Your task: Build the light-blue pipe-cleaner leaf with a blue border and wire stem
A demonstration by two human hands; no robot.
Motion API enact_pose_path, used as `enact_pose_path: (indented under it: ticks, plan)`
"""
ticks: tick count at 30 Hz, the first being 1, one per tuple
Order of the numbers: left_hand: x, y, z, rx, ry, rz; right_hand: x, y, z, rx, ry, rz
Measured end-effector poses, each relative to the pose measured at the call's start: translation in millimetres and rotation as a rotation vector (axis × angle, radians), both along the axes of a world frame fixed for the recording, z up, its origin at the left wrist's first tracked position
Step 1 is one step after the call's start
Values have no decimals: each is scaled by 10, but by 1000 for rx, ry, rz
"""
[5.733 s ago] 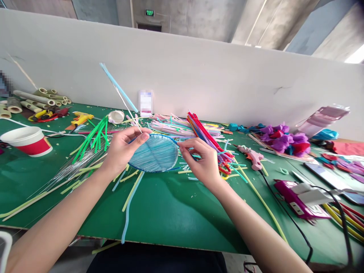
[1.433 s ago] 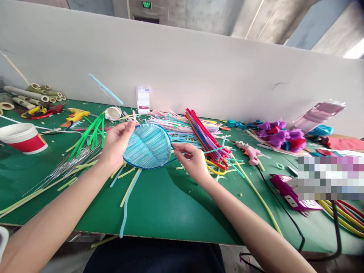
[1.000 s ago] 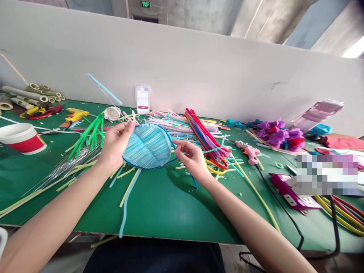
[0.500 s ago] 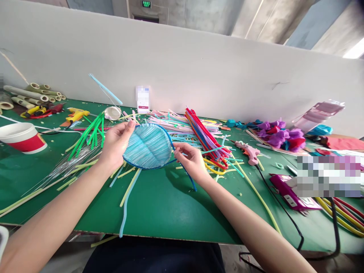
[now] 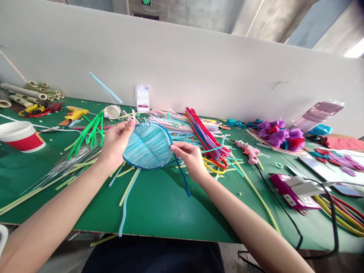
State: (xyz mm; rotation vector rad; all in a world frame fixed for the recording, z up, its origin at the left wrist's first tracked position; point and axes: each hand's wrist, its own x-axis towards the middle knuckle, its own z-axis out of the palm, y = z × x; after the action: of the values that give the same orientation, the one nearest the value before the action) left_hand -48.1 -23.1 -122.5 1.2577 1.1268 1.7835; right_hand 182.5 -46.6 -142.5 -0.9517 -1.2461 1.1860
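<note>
A light-blue leaf shape point(image 5: 148, 147) with a centre crease is held up over the table, its edge lined in dark blue. My left hand point(image 5: 116, 142) grips its left side, thumb on top. At its right edge my right hand point(image 5: 189, 157) pinches the dark-blue pipe cleaner point(image 5: 184, 181) against the rim; the loose end hangs down below the fingers. Behind the hands lie a bundle of red, purple and blue pipe cleaners point(image 5: 203, 132) and a spread of pale pink ones point(image 5: 170, 122). My left fingers behind the leaf are hidden.
A paper cup point(image 5: 22, 138) and a yellow glue gun point(image 5: 75, 113) are at the left. Rightward lie a pink glue gun point(image 5: 250, 151), a purple power strip point(image 5: 292, 193) with cables, and purple flowers point(image 5: 280, 134). A phone point(image 5: 142, 98) leans on the white partition point(image 5: 182, 64).
My right fingers have shifted slightly left and up onto the leaf's rim. The dangling dark-blue end has swung left. My left hand keeps its hold.
</note>
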Motion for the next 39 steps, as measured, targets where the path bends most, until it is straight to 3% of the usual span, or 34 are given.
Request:
enact_pose_path:
  ticks: [6, 12, 15, 19, 25, 32, 39]
  plan:
    - [16, -14, 7, 16, 3, 12, 22, 19, 16, -13, -34, 15]
    - [26, -31, 24, -3, 16, 1, 52, 25, 56, 203, -252, -58]
    - [26, -33, 24, -1, 10, 7, 66, 23, 80, 227, -285, -42]
    - [28, -21, 15, -19, -21, -27, 101, 34, 83, 184, -249, 31]
    - [35, -25, 29, -61, -118, -99, 136, 40, 74, -49, -50, 123]
    - [39, -24, 46, -108, -130, -124, 125, 49, 80, -214, 142, 242]
    - [31, -9, 34, -88, -169, -110, 95, 30, 57, -159, 142, 174]
